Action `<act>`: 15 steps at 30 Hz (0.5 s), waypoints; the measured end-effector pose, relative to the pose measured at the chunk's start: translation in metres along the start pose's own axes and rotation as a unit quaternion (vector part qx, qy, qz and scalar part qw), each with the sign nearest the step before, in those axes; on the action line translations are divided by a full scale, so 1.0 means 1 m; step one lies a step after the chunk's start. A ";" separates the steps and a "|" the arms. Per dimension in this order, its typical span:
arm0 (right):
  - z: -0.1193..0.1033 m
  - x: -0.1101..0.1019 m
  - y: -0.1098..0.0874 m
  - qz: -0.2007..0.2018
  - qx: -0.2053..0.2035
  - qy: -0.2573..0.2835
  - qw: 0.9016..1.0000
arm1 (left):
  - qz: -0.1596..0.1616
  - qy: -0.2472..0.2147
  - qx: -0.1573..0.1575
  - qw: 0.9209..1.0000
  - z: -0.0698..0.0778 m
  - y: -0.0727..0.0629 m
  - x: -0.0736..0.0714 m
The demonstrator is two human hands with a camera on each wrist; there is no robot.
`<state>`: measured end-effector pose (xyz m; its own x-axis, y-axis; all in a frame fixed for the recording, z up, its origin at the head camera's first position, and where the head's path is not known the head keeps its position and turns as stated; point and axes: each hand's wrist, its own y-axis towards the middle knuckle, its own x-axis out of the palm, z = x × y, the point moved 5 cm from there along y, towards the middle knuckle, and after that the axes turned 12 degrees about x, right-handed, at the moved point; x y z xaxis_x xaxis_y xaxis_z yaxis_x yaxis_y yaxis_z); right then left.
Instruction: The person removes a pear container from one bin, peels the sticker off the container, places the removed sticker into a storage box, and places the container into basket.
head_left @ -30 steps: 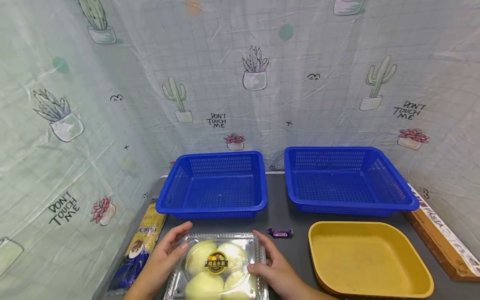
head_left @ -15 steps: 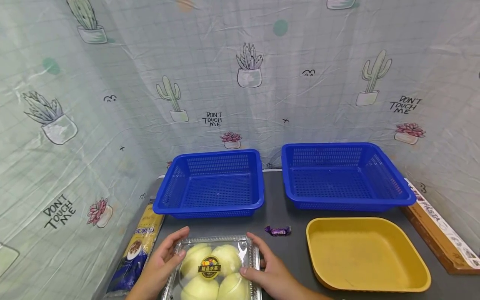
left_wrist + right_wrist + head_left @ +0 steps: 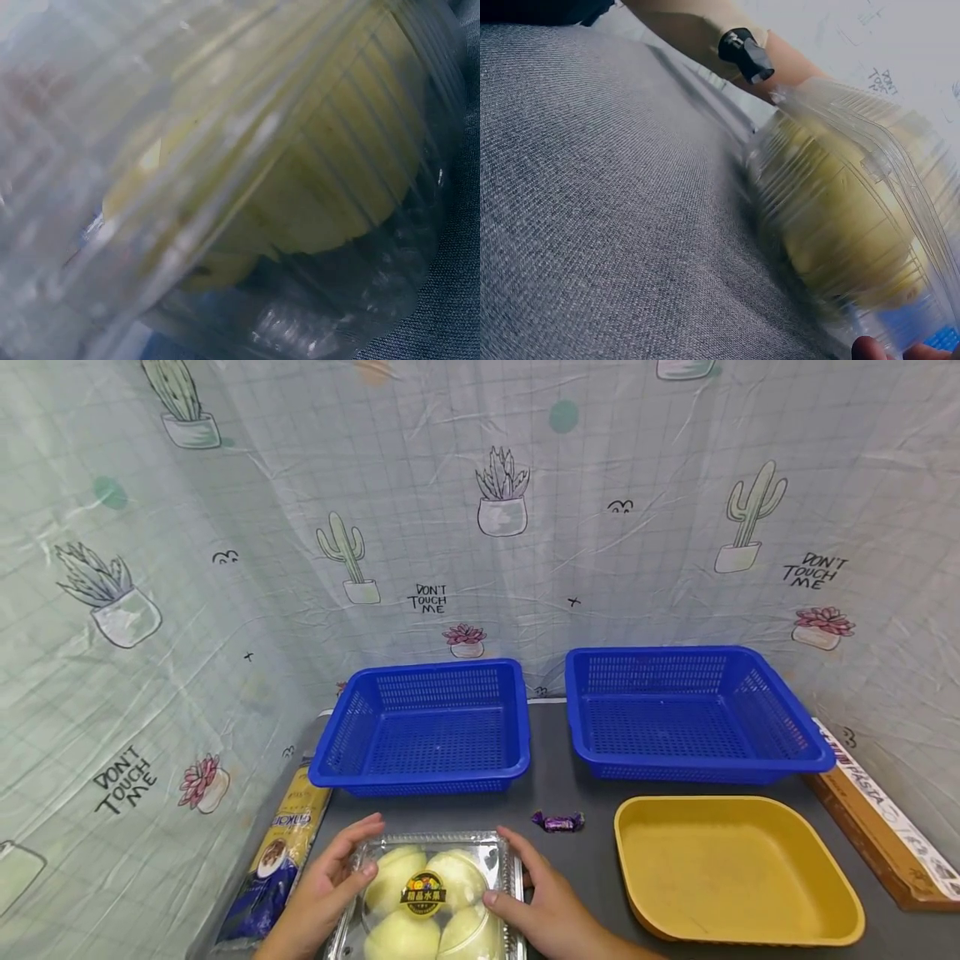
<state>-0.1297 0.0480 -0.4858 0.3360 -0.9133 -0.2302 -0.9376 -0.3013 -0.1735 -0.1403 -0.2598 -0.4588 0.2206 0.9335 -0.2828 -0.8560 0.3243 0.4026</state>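
In the head view a clear plastic clamshell box (image 3: pixel 450 838) is at the near edge, holding several round pale yellow-green fruits (image 3: pixel 401 935) under a black and gold sticker (image 3: pixel 423 894). My left hand (image 3: pixel 322 889) grips its left side, thumb over the lid's edge. On the opposite side my right hand (image 3: pixel 551 906) holds it, thumb on the lid and fingers around the side. Ribbed plastic and a blurred fruit (image 3: pixel 322 187) fill the left wrist view. The right wrist view shows the box's side with fruit (image 3: pixel 840 217) inside, and fingertips (image 3: pixel 868 349) below it.
Two blue baskets (image 3: pixel 442 781) (image 3: pixel 697 768) stand along the back, and a yellow tray (image 3: pixel 738 935) sits at right. A purple-wrapped candy (image 3: pixel 558 822) lies between box and tray. A pasta bag (image 3: pixel 277 852) lies far left, a long pasta box (image 3: pixel 877 827) far right.
The head view has shifted slightly. The clamshell box has moved a little left and glare on its lid has lessened; both hands keep the same hold.
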 end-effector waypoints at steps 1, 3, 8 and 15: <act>0.000 0.000 0.000 0.001 0.000 -0.004 1.000 | 0.000 0.002 0.000 1.000 0.000 0.000 0.000; -0.001 -0.001 0.001 -0.001 0.000 -0.006 1.000 | 0.001 0.007 -0.002 1.000 -0.001 0.000 0.000; 0.000 0.000 0.001 -0.007 0.001 0.001 1.000 | 0.004 0.021 -0.019 1.000 -0.004 -0.002 0.000; -0.008 -0.005 0.001 0.007 0.007 -0.010 1.000 | 0.001 0.016 -0.028 0.999 -0.003 -0.001 0.001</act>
<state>-0.1330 0.0501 -0.4769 0.3255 -0.9113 -0.2521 -0.9407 -0.2852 -0.1835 -0.1403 -0.2595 -0.4627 0.2048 0.9281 -0.3110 -0.8810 0.3132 0.3545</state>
